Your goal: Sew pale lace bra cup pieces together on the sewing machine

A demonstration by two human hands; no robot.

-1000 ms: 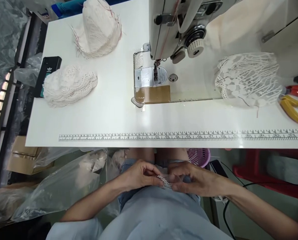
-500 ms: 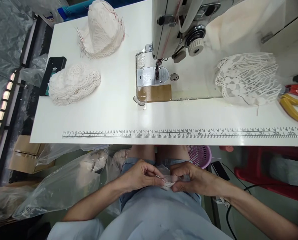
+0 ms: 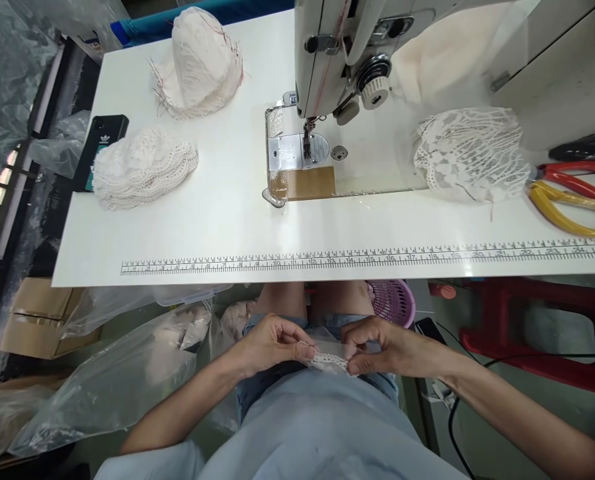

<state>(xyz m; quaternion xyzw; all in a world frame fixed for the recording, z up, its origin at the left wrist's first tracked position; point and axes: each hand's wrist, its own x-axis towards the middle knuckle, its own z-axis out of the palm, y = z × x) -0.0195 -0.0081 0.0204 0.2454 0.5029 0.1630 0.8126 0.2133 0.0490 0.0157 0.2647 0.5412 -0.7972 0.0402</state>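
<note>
We pinch a small lace piece between the narrow fingers of our left hand and right hand, over our lap.

White table just ahead of left hand and right hand, printed ruler along its near edge. Sewing machine ahead of both hands at the table's far side, brown tape patch by its needle plate. Ahead-left of left hand: flat lace stack touching a black phone; taller lace pile farther beyond. Ahead-right of right hand: open lace heap, then red scissors and yellow scissors at the table's right end. Pink basket under the table, just beyond right hand. Clear plastic bag left of left hand, cardboard box beyond it. Red stool right of right hand; black cable near that wrist.
</note>
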